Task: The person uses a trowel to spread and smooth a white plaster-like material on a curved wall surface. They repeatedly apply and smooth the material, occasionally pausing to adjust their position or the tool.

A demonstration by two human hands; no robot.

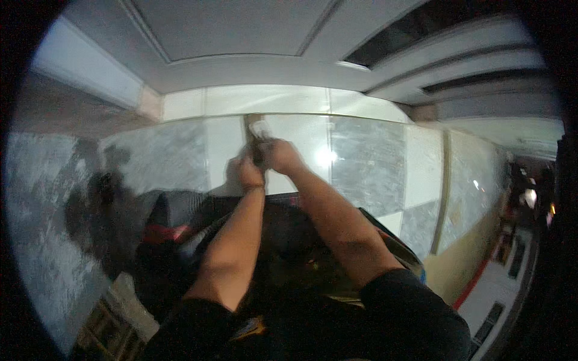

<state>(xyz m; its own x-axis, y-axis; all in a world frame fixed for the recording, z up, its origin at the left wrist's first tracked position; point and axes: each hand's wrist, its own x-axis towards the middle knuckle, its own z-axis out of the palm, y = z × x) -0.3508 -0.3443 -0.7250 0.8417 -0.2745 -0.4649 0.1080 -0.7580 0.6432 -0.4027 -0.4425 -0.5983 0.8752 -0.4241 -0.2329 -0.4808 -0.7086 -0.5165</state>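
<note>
Both my arms reach forward over a floor of white and grey marbled tiles (368, 153). My right hand (283, 157) is closed round a small blurred object with a whitish top (261, 129) and a darker lower part. Just to the left and slightly nearer, my left hand (250, 172) is also closed, close against the same object's dark lower end. Blur hides what kind of thing it is, and the left fingers are partly hidden. The object lies over a white tile, near the raised white ledge (265, 99).
A grey panelled door (235, 30) stands beyond the ledge. Grey smeared wall or floor surface (42, 198) runs along the left, with my shadow on it. A dark bag-like thing (159, 231) with red trim lies near my left arm. A step edge (444, 186) crosses at right.
</note>
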